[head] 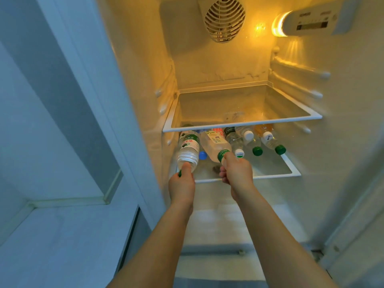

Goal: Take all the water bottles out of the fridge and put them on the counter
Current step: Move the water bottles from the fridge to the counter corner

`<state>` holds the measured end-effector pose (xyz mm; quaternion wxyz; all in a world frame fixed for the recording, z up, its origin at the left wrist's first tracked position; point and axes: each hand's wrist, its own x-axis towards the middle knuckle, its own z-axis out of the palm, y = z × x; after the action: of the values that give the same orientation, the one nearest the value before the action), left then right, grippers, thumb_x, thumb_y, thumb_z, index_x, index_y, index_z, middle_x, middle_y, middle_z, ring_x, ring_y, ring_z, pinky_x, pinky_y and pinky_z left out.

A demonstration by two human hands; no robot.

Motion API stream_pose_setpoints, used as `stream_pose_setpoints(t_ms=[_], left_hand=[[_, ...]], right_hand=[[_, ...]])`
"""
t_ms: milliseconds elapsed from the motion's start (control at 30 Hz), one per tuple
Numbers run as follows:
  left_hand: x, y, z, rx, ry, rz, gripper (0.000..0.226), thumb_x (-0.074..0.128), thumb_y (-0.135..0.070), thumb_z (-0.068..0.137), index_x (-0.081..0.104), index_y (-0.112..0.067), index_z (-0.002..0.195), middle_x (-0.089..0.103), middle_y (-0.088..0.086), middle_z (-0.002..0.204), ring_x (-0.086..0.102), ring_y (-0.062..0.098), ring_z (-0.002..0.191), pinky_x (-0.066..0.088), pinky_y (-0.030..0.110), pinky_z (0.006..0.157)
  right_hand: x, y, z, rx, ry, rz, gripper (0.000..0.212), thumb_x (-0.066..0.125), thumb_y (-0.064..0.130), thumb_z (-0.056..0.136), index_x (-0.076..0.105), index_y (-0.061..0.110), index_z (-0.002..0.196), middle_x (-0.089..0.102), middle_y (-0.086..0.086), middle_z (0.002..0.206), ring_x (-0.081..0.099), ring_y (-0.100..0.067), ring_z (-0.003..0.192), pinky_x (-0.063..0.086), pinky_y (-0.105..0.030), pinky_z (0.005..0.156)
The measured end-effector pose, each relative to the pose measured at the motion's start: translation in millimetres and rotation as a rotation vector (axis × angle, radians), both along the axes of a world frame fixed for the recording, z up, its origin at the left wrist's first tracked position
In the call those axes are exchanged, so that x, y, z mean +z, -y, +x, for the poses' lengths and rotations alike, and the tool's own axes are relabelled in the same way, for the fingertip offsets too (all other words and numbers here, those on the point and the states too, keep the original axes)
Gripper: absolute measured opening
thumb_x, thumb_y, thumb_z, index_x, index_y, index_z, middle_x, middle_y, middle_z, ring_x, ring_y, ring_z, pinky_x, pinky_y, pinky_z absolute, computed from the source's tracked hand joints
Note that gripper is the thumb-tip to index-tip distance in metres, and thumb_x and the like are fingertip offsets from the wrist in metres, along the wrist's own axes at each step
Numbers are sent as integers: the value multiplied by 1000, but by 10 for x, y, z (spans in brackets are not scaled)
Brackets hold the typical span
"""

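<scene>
A person reaches both bare arms into an open white fridge lit by a warm yellow lamp (279, 23) at its upper right. The left hand (181, 183) curls its fingers round the green-capped neck of a clear plastic water bottle with a red-and-green label (188, 149), which lies tilted with its cap toward the person at the left end of the lower glass shelf (276, 169). The right hand (236, 173) grips the green cap end of a second clear bottle with a pale yellow label (216, 143), lying just beside the first; thumb and fingers close round the neck. Further right on the same shelf lie more clear bottles, caps facing forward: one with a white cap (239, 153), two with green caps (257, 151) (280, 149), and behind them two with white caps (248, 135) (267, 136). A blue cap (202, 155) shows between the two gripped bottles. The upper glass shelf (241, 123) sits directly above, under a round vent grille (224, 18).
</scene>
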<state>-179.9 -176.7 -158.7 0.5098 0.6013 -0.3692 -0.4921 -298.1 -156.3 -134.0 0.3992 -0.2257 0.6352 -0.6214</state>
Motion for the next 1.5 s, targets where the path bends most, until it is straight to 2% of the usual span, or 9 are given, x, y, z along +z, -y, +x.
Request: stream_pose_setpoints(t_ms=[233,433,533,700,800,900,1000,1133,1500], left_hand=[[213,-655,354,-3,-37,60,31,56,-32,86,60,-11,63,59,7,63,57,25,66,47,33,68],[403,-1167,776,-84,135,16,35,54,-40,74,66,-7,75,61,8,59,60,28,60,51,37,64],[560,-1410,1114,-106,319,-69,37,49,-43,70,64,-9,73,66,10,69,67,33,69,55,39,66],[854,-1808,1651,-115,833,-247,31,49,-31,85,43,-10,64,50,5,64,45,21,57,28,26,47],[982,-2044,1955,-119,991,-270,28,49,-31,86,45,-9,69,53,6,71,45,19,60,27,27,49],[969,-2315,2347,-116,1115,-248,27,49,-34,86,43,-12,70,54,8,76,50,28,70,28,29,50],[891,-2552,2680,-93,1180,-237,30,50,-37,87,39,-15,70,49,4,73,48,29,71,26,30,49],[694,-2824,3050,-24,1214,-182,28,53,-36,89,40,-13,80,45,2,75,45,28,72,30,33,59],[180,-3402,3556,314,1060,21,27,57,-31,90,39,-15,79,46,-3,75,43,12,63,26,24,50]], right_hand=[[117,-707,57,-68,-183,79,31,50,38,85,57,10,74,59,-10,62,52,-24,58,44,-37,60],[356,-1427,217,-46,-471,99,41,45,48,72,59,9,72,63,-12,75,56,-33,72,45,-37,63],[512,-1775,336,-20,-685,112,33,48,37,84,56,6,77,56,-10,76,51,-34,79,37,-35,60],[747,-2143,746,24,-970,147,29,47,39,86,50,12,77,53,-6,78,50,-32,81,33,-32,59],[778,-2269,1058,95,-1061,123,28,49,41,81,49,14,72,55,-7,76,52,-29,75,32,-30,56],[746,-2366,1505,211,-1128,111,29,54,40,78,49,15,65,52,-3,68,52,-25,69,29,-26,52],[583,-2406,1904,337,-1177,117,31,59,42,74,49,15,63,49,-1,63,50,-24,64,27,-25,48],[274,-2424,2317,524,-1207,140,29,60,41,73,51,13,70,53,-2,68,53,-26,68,29,-26,49],[-54,-2227,3083,929,-1231,-32,33,60,43,73,51,15,88,59,0,80,58,-25,75,44,-30,62]])
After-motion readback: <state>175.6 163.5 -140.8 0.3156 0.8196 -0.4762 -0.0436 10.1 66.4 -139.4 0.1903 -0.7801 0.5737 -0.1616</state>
